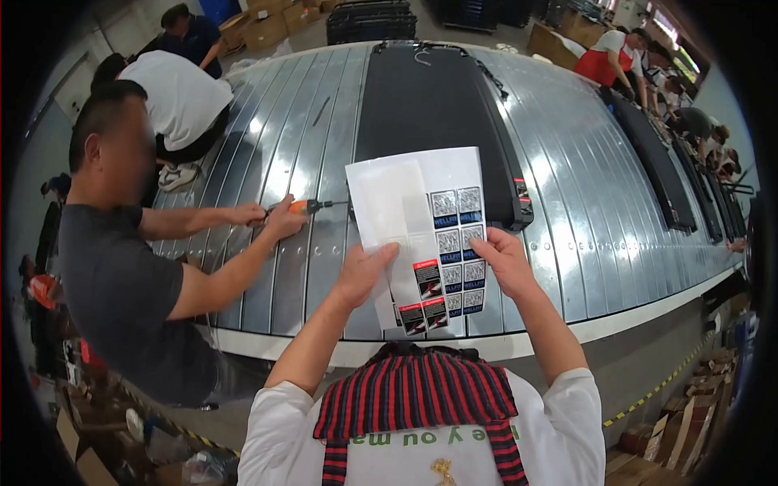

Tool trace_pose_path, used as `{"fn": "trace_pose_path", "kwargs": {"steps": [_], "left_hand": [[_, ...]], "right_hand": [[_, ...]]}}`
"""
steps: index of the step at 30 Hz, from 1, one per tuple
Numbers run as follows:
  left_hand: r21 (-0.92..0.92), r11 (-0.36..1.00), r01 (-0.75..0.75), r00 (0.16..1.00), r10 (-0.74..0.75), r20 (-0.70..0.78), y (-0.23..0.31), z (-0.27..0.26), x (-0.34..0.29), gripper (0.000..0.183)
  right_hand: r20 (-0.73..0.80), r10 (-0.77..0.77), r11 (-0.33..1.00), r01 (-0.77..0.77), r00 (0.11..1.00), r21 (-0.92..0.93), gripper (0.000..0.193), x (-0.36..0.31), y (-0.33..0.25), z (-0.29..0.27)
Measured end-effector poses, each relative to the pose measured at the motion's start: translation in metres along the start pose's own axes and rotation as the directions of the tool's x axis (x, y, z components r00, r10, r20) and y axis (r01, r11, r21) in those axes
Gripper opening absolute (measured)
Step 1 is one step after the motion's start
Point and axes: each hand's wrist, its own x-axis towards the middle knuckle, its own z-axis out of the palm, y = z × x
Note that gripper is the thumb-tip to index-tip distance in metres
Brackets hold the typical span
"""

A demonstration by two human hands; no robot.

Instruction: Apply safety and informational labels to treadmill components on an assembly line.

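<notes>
Sticker sheets [417,236] held between left hand [362,274] and right hand [504,261], over metal table [567,267] | backing [389,198] partly bare, several labels [462,240] left | red-and-black stickers [522,191] already seen on black unit [433,105]

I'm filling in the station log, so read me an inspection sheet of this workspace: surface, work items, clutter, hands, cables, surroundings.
Surface: shiny silver slatted metal table with a pale edge.
Work items: overlapping white paper label sheets with square-coded blue stickers and red-and-black stickers; beyond, a long flat black panel.
Clutter: thin dark strip on the table; brown cardboard boxes at lower right.
Left hand: grips the sheets' left side.
Right hand: grips their right side.
Cables: dark cord-like strand by the panel's far right corner; kind unclear.
Surroundings: dark-shirted co-worker at left, holding an orange-and-black power drill.
</notes>
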Motion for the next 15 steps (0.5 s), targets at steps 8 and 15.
{"fn": "trace_pose_path", "kwargs": {"steps": [8, 15], "left_hand": [[-0.188, 0.981, -0.039, 0.963, -0.013, -0.267, -0.030, 0.043, -0.028, 0.033], [-0.083, 0.994, -0.078, 0.965, 0.055, -0.257, -0.018, 0.052, -0.013, 0.038]], "right_hand": [[-0.106, -0.454, 0.804, 0.356, 0.885, -0.476, 0.021, -0.019, 0.003, 0.001], [0.080, -0.024, 1.000, 0.024, 0.997, -0.005, 0.015, -0.009, 0.017, 0.022]]}}
